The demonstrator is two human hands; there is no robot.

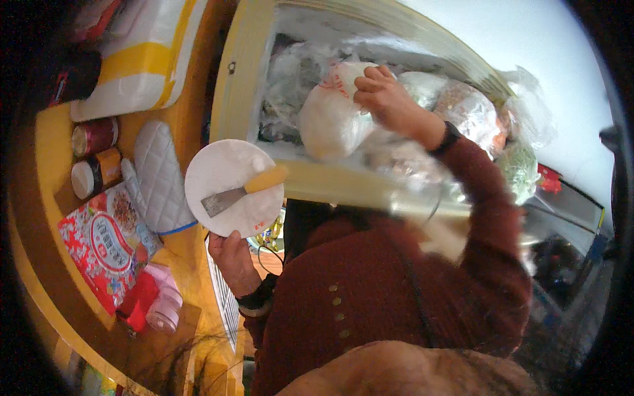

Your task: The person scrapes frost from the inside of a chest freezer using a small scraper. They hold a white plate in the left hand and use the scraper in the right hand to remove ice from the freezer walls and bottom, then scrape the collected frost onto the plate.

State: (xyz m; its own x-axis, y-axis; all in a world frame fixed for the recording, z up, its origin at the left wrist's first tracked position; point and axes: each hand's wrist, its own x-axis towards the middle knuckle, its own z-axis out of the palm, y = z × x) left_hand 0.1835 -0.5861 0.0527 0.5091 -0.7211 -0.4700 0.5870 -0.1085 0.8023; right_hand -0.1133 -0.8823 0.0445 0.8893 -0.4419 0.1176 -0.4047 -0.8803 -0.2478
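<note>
My left hand (237,262) grips the lower rim of a round white plate (233,153), perhaps a lid. Across the plate lies a putty knife (228,200) with a metal blade and a yellow handle. My right hand (384,96) reaches into an open chest freezer (239,89), its fingers curled into the top of a white plastic bag (329,123) with red writing. What the bag contains is hidden. Clear-wrapped food (463,101) and other filled plastic bags (292,79) lie around it; several are blurred.
Left of the freezer, a wooden surface holds a quilted oven mitt (161,173), two jars (95,136), a red-and-white food packet (101,247) and a white box with yellow tape (133,64). A wrapped green item (517,171) is at the freezer's right end.
</note>
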